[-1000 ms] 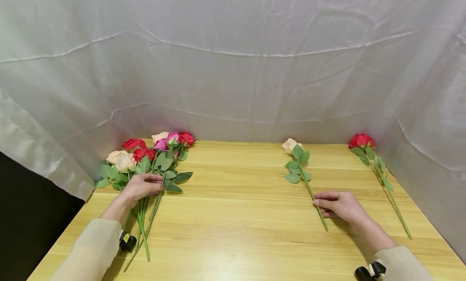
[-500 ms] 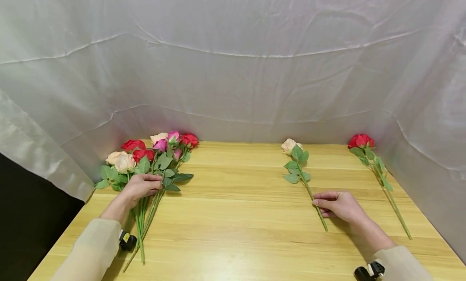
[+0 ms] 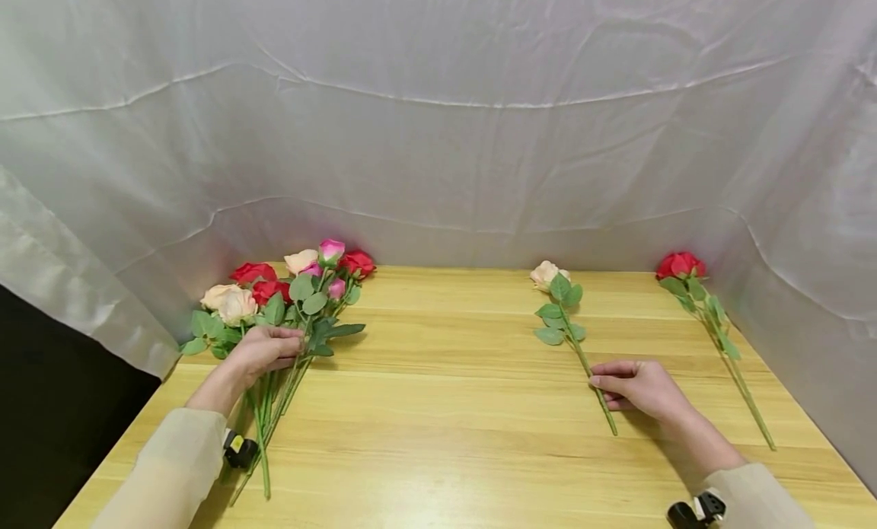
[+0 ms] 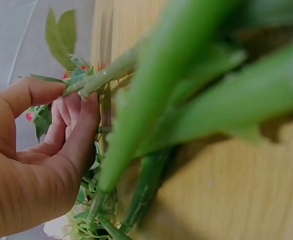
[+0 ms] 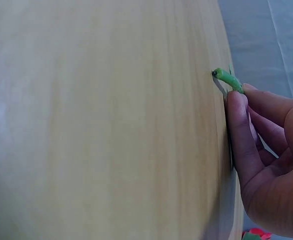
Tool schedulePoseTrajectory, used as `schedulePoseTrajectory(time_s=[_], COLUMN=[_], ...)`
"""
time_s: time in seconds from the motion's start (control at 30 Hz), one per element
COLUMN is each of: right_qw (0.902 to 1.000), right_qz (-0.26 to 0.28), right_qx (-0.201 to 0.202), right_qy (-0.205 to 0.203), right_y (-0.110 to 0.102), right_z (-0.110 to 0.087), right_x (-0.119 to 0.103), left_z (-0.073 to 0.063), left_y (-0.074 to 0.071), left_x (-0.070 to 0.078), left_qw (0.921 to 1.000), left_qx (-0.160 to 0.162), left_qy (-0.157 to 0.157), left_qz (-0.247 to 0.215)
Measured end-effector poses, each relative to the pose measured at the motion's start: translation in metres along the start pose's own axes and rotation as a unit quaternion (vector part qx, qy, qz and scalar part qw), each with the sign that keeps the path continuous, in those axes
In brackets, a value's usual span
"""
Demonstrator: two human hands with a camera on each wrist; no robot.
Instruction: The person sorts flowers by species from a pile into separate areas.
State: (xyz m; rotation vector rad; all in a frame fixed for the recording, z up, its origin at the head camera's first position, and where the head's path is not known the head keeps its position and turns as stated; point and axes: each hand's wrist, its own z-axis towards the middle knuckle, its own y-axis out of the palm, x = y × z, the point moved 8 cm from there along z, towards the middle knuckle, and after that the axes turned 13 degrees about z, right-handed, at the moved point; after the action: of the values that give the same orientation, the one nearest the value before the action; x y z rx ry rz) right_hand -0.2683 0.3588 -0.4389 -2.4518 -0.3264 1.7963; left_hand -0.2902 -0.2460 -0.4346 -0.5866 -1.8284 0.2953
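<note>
Cream rose: The single cream rose (image 3: 578, 349) is on the right half of the tabletop (image 3: 479, 422); its bloom is near the back edge and its stem slants toward the person.
Right grip: The right hand (image 3: 637, 388) has its thumb and fingers together, clamped on the lower part of this stem. In the right wrist view, the end of the stem sticks out past the fingertips.
Left grip: The left hand (image 3: 263, 354) pinches thin stems (image 4: 106, 75) between thumb and fingers; how many flowers it holds, I cannot tell.
Bunch: Around this hand is the bunch of roses (image 3: 275, 310), with cream, red and pink blooms toward the back and stems that cross toward the front.
Pink bloom: One pink rose (image 3: 332, 252) is highest, between a cream bloom and a red one.
Close stems: In the left wrist view, blurred green stems (image 4: 151, 100) cross near the camera.
Red rose: A lone red rose (image 3: 718, 333) lies to the right of the cream one, well apart from the bunch.
Sleeves: The left sleeve (image 3: 174, 468) and the right sleeve (image 3: 757, 498) are pale.
Cloth: Pale grey cloth (image 3: 438, 164) hangs behind the tabletop.
</note>
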Motion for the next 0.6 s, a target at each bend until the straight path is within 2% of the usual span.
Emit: schedulePoseTrajectory(time_s=[0.13, 0.27, 0.6], right_qw=[1.0, 1.0, 0.9999], right_qz=[0.004, 0.006, 0.011], right_qx=[0.001, 0.004, 0.004], right_qy=[0.001, 0.002, -0.001], right_y=[0.0, -0.0007, -0.0008], right_z=[-0.0001, 0.0003, -0.0003], right_x=[0.0003, 0.0013, 0.0006], left_z=[-0.0006, -0.0031, -0.0043], left_y=[0.0001, -0.0013, -0.0045], left_x=[0.0011, 0.0043, 0.0073], left_qw=[0.9998, 0.9993, 0.9972], left_qx=[-0.013, -0.012, -0.012], left_qy=[0.013, 0.024, 0.024], left_qz=[-0.01, -0.025, -0.069])
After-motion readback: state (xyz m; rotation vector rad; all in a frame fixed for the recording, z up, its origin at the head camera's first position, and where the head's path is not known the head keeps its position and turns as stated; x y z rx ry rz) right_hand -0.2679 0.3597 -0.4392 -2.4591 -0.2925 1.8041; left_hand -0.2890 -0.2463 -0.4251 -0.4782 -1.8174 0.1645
